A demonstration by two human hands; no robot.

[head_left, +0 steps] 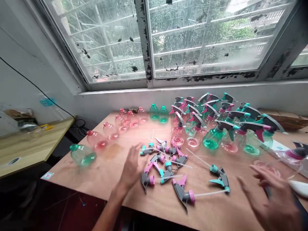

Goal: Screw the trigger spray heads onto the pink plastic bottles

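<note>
My left hand (132,168) hovers over the table just left of a heap of loose trigger sprayer heads (166,157), fingers stretched out and holding nothing. A pink-and-grey sprayer head (147,179) lies nearest to it. On the right, my right hand (276,195) is blurred, with its thumb and fingers apart. Just beyond its fingertips is a clear pink spray bottle (293,155) with a dark sprayer on a pink collar, seemingly tilted; whether they touch I cannot tell. A teal sprayer head (220,179) and a pink one (184,194) lie between my hands.
Open pink bottles (113,131) and green bottles (83,155) line the table's left and back. Several bottles with sprayers fitted (214,136) crowd the back right. A white object (299,188) lies at the right edge. Behind is a window (149,45); another table (31,141) stands left.
</note>
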